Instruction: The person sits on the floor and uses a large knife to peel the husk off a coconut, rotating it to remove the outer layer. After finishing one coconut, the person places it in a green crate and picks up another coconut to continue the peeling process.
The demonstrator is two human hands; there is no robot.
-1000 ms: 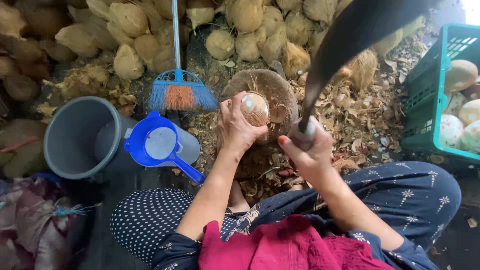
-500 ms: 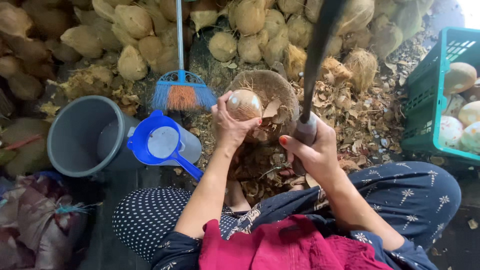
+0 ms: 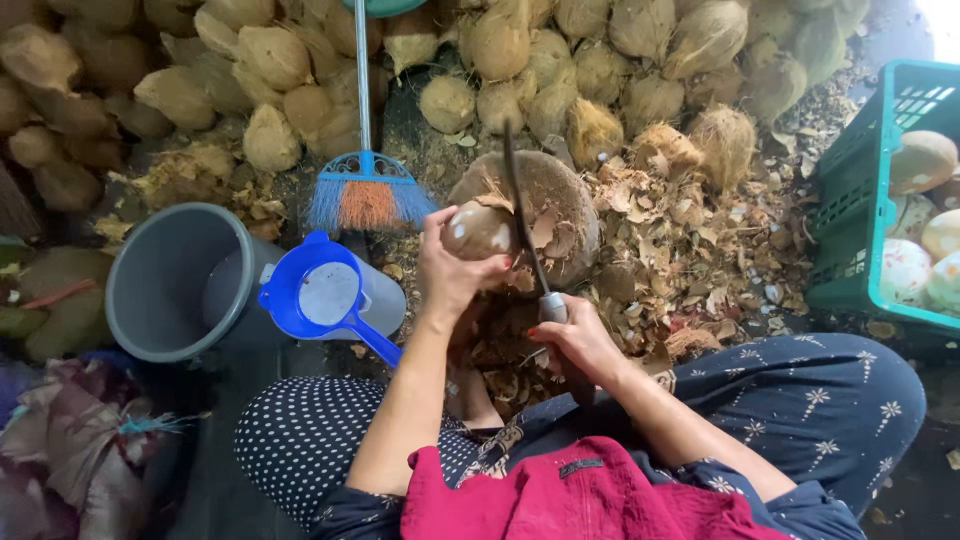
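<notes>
Holding coconut (image 3: 478, 230) on wooden block (image 3: 560, 205), left hand (image 3: 450, 275) fingers are curled tight around it from below. Blade (image 3: 520, 215) is gripped by closed right hand (image 3: 575, 335), long axis running up from fingers, edge touching coconut's right side.

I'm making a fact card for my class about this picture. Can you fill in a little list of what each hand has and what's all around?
left hand: holds a brown coconut on a round wooden chopping block
right hand: grips the handle of a long dark blade, its edge at the coconut
front of block: pile of husked coconuts
ground: husk chips
left side: grey bucket, blue scoop, broom
right side: green crate of peeled coconuts
</notes>
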